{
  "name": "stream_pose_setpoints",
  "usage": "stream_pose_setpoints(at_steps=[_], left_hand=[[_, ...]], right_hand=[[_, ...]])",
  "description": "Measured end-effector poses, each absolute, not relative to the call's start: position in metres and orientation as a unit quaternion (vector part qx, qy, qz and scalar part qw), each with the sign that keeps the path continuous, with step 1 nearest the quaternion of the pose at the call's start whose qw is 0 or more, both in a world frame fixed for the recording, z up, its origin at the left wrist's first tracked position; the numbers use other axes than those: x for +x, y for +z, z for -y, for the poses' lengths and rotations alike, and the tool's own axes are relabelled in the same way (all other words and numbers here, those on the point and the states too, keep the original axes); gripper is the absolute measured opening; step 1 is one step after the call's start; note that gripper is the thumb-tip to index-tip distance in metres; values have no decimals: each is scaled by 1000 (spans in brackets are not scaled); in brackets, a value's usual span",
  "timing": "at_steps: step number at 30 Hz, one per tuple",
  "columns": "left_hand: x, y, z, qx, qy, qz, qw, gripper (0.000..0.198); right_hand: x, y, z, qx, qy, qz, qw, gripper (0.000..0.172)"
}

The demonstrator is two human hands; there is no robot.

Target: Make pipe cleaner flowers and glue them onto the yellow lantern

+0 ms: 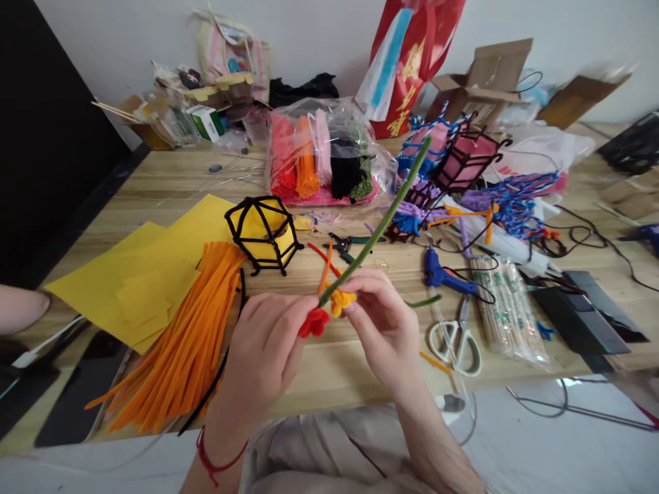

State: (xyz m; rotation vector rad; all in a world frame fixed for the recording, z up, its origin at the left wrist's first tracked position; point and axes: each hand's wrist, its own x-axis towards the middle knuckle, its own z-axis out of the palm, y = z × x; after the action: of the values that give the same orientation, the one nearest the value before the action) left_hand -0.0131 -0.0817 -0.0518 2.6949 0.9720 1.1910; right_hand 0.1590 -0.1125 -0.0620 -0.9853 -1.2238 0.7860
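My left hand [265, 346] is closed, pinching a small red pipe-cleaner flower [314, 322] between its fingertips. My right hand [384, 319] is closed on a small yellow pipe-cleaner flower [340, 300] and the lower end of a long green pipe cleaner [387, 213] that slants up to the right. Both hands meet just above the near edge of the wooden table [334, 370]. A thin orange pipe cleaner [325, 269] sticks up between them.
A pile of orange pipe cleaners [180, 343] and yellow sheets [139, 281] lie left, beside a black-and-yellow lantern [263, 233]. A blue glue gun [445, 274], scissors [456, 339], pliers [350, 241], bagged sticks [507, 312], a bag of coloured pipe cleaners [322, 154] and finished lanterns [458, 161] fill the right and back.
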Motion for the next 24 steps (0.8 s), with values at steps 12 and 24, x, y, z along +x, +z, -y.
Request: stream_pose_setpoints(at_steps=[12, 24], left_hand=[[-15, -56, 88, 856, 377, -337, 109, 29], [-16, -48, 68, 613, 307, -389, 616, 21]], right_hand=[[161, -65, 111, -390, 456, 487, 634, 13], [160, -77, 103, -450, 378, 496, 639, 11]])
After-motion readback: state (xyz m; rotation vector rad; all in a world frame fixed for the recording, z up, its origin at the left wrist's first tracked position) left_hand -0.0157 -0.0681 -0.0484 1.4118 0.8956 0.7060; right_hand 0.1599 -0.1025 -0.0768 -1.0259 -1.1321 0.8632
